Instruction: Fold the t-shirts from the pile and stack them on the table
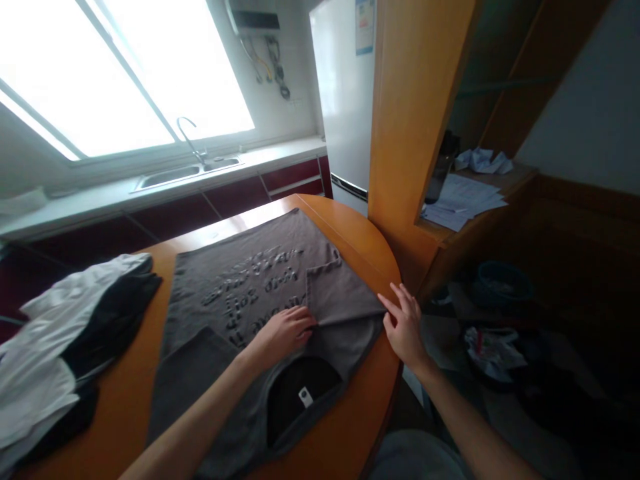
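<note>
A dark grey T-shirt (260, 267) with raised black lettering lies spread on the wooden table, its neckline and white label towards me. Both sleeves are folded inward over the body. My left hand (283, 333) rests on the shirt beside the right-hand folded sleeve (340, 290), fingers together and slightly bent on the cloth. At the outer corner of that same sleeve fold is my right hand (405, 327), its fingers stretched and apart, with the fingertips at the cloth's edge by the table rim.
White and black garments (85, 333) lie heaped at the left of the table (370, 247). Beyond it run a counter with a sink (170, 175) and a fridge (345, 93). A wooden partition (415, 100) and papers on a shelf (465, 197) stand at the right.
</note>
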The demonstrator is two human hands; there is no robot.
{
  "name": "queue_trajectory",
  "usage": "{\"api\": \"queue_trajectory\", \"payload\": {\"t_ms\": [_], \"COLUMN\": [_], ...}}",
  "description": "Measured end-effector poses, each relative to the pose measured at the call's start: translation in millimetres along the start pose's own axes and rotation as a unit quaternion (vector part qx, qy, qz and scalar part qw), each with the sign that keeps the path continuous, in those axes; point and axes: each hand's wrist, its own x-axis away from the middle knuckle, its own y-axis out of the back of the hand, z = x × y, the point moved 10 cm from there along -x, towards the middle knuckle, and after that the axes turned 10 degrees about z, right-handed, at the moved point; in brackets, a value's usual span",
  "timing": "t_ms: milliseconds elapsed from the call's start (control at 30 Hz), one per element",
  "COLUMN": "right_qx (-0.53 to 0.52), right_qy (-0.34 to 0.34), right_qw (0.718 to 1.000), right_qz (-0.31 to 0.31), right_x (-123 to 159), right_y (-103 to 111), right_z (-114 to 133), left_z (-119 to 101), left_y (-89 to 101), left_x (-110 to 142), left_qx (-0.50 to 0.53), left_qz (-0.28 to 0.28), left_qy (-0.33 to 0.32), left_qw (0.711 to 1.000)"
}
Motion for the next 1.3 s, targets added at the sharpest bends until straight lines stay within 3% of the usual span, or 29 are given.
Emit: {"api": "queue_trajectory", "payload": {"t_ms": [67,133,267,367,500,600,767,900,1133,1300], "right_qx": [0.014,0.023,0.020,0.015,0.008,-0.004,-0.018,-0.032,-0.025,-0.027], "right_qy": [0.038,0.054,0.044,0.047,0.065,0.070,0.054,0.049,0.060,0.049], "right_qw": [0.998,0.995,0.993,0.993,0.991,0.992,0.995,0.996,0.997,0.998], "right_qz": [0.046,0.084,0.111,0.110,0.115,0.107,0.077,0.060,0.049,0.043], "right_x": [-1.1,-1.6,-1.8,-0.2,5.1,8.4,8.5,8.3,8.6,8.2], "right_y": [-7.9,-15.8,-24.3,-24.7,-23.2,-21.7,-20.0,-19.2,-19.5,-21.0], "right_z": [9.1,11.1,2.9,-0.4,1.8,3.2,0.6,-1.5,-2.2,-3.9], "left_z": [5.2,14.9,27.6,28.6,37.6,43.3,60.0,59.1,60.5,65.7], "left_y": [5.5,18.4,31.7,15.1,-29.6,-46.2,-37.1,-39.1,-41.2,-48.1], "left_x": [-7.2,-21.7,-74.5,-120.9,-156.2,-161.9,-160.2,-166.5,-164.7,-167.1], "left_qx": [0.008,0.010,0.035,0.045,0.023,0.012,0.023,0.026,0.021,0.032], "left_qz": [0.000,-0.036,-0.102,-0.090,-0.008,0.011,-0.025,-0.009,-0.030,-0.007], "left_qy": [0.010,0.040,0.073,0.081,0.152,0.178,0.227,0.213,0.223,0.218], "left_qw": [1.000,0.998,0.992,0.992,0.988,0.984,0.973,0.977,0.974,0.975]}}
